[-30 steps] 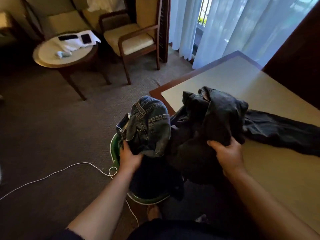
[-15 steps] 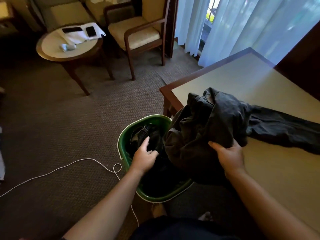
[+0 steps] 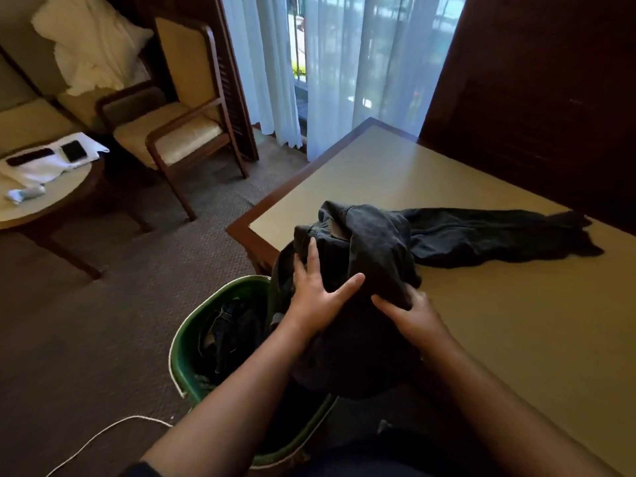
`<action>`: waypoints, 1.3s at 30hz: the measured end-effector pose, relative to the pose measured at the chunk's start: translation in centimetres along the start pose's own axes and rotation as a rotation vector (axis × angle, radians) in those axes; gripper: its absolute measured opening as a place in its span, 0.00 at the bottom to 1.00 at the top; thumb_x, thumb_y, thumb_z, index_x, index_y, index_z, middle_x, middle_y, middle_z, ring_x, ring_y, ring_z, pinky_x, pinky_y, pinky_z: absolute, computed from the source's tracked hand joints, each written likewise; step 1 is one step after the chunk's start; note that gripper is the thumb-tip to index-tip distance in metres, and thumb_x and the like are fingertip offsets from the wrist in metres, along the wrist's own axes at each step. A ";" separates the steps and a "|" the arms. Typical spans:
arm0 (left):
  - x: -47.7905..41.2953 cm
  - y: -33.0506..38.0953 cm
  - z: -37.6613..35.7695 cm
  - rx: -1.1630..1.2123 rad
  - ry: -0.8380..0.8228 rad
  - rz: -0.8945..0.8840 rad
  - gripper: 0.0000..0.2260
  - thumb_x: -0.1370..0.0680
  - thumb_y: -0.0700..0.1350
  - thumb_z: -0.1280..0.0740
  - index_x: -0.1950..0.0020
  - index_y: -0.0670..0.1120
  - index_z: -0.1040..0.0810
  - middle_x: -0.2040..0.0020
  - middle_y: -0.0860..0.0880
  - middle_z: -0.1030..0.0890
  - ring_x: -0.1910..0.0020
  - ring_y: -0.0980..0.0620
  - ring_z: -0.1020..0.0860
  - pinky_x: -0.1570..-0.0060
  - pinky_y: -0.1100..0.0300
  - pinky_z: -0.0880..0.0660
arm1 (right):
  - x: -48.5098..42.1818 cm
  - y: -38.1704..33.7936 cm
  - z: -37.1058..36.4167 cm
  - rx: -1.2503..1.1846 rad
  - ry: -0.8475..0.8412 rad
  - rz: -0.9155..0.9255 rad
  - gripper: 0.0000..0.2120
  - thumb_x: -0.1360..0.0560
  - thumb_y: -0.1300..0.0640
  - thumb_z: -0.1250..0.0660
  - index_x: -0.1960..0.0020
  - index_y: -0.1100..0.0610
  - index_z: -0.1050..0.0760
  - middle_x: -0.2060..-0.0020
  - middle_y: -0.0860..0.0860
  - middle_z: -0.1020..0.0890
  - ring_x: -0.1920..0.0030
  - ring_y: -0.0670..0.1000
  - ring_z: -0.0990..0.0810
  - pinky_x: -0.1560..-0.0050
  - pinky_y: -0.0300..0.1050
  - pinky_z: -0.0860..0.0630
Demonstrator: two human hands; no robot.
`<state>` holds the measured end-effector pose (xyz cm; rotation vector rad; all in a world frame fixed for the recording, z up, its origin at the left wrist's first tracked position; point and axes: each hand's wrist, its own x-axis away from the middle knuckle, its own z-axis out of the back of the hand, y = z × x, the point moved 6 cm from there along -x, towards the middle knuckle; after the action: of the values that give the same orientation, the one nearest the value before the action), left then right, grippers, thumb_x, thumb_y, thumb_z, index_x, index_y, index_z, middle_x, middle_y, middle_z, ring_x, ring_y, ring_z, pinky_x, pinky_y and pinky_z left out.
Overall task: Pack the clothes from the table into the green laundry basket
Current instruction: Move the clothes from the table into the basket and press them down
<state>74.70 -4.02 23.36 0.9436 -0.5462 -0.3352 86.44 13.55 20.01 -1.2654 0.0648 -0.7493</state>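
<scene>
A dark grey garment [image 3: 375, 249] is bunched at the table's near left corner, with one long part trailing right across the tabletop. It overhangs the green laundry basket [image 3: 187, 342] on the floor below. Blue jeans [image 3: 230, 335] lie inside the basket. My left hand [image 3: 318, 292] rests flat on the bunched garment with fingers spread. My right hand [image 3: 409, 313] grips the garment's lower fold from the right. The basket's right half is hidden under the cloth and my arms.
The beige table [image 3: 481, 325] has a brown wooden rim. A wooden armchair [image 3: 179, 132] and a round side table [image 3: 51, 197] with a phone and remote stand at the left. A white cable [image 3: 103, 433] runs over the carpet by the basket.
My left hand let the jeans drop into the basket, then rose out of it onto the dark garment. My right hand kept hold of the garment. The view shifted right.
</scene>
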 end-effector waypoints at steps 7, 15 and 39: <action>-4.6 3.0 -5.2 -0.307 0.006 0.155 0.59 0.42 0.74 0.24 0.21 0.69 0.58 0.24 0.42 0.32 0.26 0.38 0.31 0.31 0.35 0.30 | -4.1 -1.3 7.4 0.193 -0.142 0.008 0.38 0.30 0.44 0.24 0.24 0.46 0.34 0.27 0.48 0.32 0.27 0.50 0.33 0.28 0.51 0.31; -6.8 9.7 -6.9 -0.291 0.163 -0.108 0.35 0.32 0.47 0.23 0.27 0.62 0.28 0.42 0.56 0.16 0.40 0.53 0.18 0.39 0.54 0.21 | -9.4 -1.2 16.8 0.211 0.029 0.124 0.24 0.20 0.51 0.33 0.25 0.50 0.32 0.26 0.51 0.30 0.28 0.52 0.30 0.29 0.49 0.31; -9.7 12.1 -17.4 -0.858 0.291 -0.042 0.54 0.37 0.79 0.33 0.18 0.65 0.56 0.17 0.42 0.55 0.18 0.33 0.59 0.32 0.20 0.61 | -23.8 7.6 26.3 0.853 0.128 -0.020 0.19 0.17 0.43 0.46 0.28 0.42 0.33 0.19 0.50 0.44 0.19 0.61 0.55 0.27 0.76 0.63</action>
<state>77.25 19.10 22.49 0.1613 -0.0793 -0.4112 83.37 49.13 13.77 -0.4070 -0.1530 -0.7552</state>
